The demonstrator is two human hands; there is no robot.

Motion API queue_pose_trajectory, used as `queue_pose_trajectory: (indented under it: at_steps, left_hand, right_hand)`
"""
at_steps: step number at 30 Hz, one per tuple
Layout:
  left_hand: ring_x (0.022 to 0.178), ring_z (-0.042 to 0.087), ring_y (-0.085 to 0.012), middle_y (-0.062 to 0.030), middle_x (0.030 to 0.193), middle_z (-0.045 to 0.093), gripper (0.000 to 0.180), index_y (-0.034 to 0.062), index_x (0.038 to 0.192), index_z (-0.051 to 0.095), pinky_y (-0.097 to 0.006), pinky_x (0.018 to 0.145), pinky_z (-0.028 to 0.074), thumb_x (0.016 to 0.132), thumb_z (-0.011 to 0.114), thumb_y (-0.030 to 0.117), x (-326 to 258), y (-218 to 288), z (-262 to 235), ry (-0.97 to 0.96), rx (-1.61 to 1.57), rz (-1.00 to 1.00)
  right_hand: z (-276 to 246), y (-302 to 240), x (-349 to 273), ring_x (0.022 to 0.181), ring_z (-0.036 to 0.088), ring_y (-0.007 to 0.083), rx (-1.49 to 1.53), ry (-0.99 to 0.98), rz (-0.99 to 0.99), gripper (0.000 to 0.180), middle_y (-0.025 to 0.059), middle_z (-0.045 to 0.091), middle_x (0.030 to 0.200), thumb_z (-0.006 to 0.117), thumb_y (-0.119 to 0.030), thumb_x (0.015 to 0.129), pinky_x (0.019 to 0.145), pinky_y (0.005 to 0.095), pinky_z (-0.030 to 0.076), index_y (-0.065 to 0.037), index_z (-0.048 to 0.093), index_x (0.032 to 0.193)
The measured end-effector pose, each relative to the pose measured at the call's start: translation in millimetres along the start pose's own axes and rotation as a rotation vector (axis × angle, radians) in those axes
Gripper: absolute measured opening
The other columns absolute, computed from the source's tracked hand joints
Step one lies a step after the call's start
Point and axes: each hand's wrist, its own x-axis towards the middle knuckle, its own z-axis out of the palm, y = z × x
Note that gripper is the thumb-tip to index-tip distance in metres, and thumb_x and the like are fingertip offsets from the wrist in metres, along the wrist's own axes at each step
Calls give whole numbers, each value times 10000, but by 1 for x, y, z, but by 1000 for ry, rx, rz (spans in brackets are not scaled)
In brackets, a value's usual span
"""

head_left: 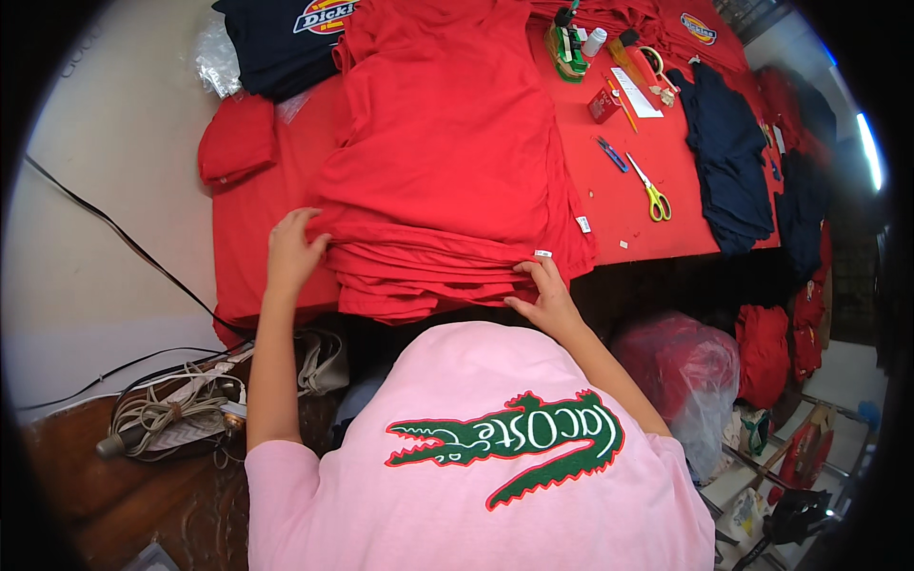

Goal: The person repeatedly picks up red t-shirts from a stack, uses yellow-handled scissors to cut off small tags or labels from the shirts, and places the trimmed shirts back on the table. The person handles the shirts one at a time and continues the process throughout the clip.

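Centrally, in the head view, a red stack [443,162] of garments lies on the desk [595,214], its long axis running away from the person, its layered folded end facing the wearer at the near edge. The left hand [297,249], grip loose with fingers parted, stands at the stack's left side. The right hand [547,297] touches the near right corner; whether its grip pinches cloth cannot be told. Right of the stack, scissors [655,198] point away and leftward, near blue snips [612,154].
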Motion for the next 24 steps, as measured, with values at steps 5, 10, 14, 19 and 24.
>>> queue_pose_trajectory:
  at_steps: [5,10,14,19,24]
  left_hand:
    - [1438,493,-376,-151,1455,596,641,91,1319,672,-529,1228,346,753,895,292,-15,114,23,-168,-248,363]
    - [1440,497,-338,-123,1488,577,544,87,1283,639,-540,1263,300,773,813,163,-12,136,68,-161,-210,382]
    - [1430,511,-325,-99,1438,612,442,70,1162,628,-526,1243,326,743,766,29,10,108,63,-78,-228,332]
    - [1528,390,-352,-88,1558,501,440,114,1089,615,-645,1245,257,709,833,67,15,74,51,-101,5,212]
    - [1598,251,-391,-109,1658,381,827,157,1359,503,-763,1235,111,680,938,339,2,72,59,-169,14,116]
  right_hand:
    - [7,10,22,1139,645,381,23,61,-16,210,178,617,1166,767,-64,887,970,412,524,-21,690,1077]
    - [-20,-12,73,946,609,250,232,212,36,92,128,597,941,684,-51,933,880,364,483,39,664,920]
    - [-30,-29,97,902,610,292,221,383,14,96,138,593,841,612,-39,963,833,380,484,42,607,911]
    - [-26,-23,87,723,509,221,193,241,93,415,101,485,748,789,-186,942,666,388,431,-4,449,788]
    - [-74,-60,96,680,442,156,39,-442,184,537,57,449,747,929,-248,831,628,353,411,-64,428,893]
